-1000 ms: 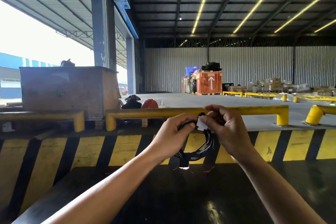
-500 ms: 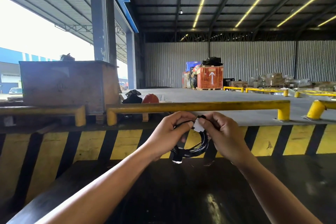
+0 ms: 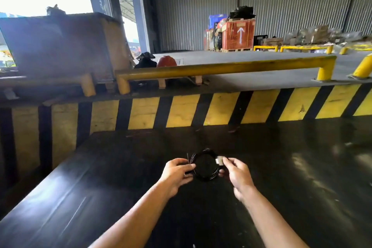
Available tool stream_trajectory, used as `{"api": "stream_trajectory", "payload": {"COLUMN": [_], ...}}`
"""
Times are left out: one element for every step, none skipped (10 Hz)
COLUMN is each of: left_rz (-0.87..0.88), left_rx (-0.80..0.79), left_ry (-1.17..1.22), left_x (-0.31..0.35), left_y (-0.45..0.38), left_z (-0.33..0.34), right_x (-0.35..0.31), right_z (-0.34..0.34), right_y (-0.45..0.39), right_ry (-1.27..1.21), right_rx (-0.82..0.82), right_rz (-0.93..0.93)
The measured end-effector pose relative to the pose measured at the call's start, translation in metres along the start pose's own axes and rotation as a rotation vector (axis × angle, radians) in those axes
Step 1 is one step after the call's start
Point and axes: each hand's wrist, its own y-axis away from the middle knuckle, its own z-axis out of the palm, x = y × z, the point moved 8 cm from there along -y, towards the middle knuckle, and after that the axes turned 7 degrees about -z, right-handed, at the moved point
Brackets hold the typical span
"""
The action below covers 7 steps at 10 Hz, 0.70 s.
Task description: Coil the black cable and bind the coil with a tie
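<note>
The black cable [image 3: 205, 155] is wound into a small round coil, held low over the dark glossy surface [image 3: 291, 167]. My left hand [image 3: 177, 173] pinches the coil's left side, where thin black tie ends [image 3: 189, 160] stick up. My right hand [image 3: 237, 175] grips the right side at a small white tag [image 3: 219, 160]. Whether the coil touches the surface cannot be told.
A yellow-and-black striped wall [image 3: 181, 110] rises behind the surface. Above it runs a yellow rail [image 3: 221, 67]. A large wooden crate [image 3: 60, 46] stands at the left and a red crate [image 3: 238, 34] far back in the hall.
Both hands have come down with the coil from chest height in front of the rail to just over the dark surface. The view has tilted downward.
</note>
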Motion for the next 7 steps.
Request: {"api": "stream_trajectory", "payload": {"left_rz": [-0.133,-0.243,-0.357,-0.426,-0.457,-0.447,-0.317], "left_rx": [0.083,0.14,0.134,0.123,0.107,0.101,0.245], "left_ry": [-0.059,-0.148,-0.244,-0.301,-0.322,-0.389,-0.54], "left_x": [-0.062,-0.115,-0.159,-0.184,-0.196,-0.198,-0.187], "left_y": [-0.023,-0.037,-0.043,-0.047,-0.047,-0.049,-0.04], "left_z": [-0.016,-0.035,-0.05,-0.057,-0.059,-0.06,-0.075], "right_x": [0.086,0.154,0.198,0.223,0.234,0.227,0.195], "right_z": [-0.008,-0.011,-0.014,-0.015,-0.016,-0.019,-0.032], "right_y": [0.011,0.03,0.048,0.054,0.059,0.063,0.056], "right_ry": [0.045,0.11,0.197,0.244,0.294,0.404,0.493], "right_rx": [0.007,-0.043,-0.087,-0.125,-0.179,-0.192,-0.12], "right_rz": [0.215,0.392,0.494,0.557,0.595,0.616,0.502]}}
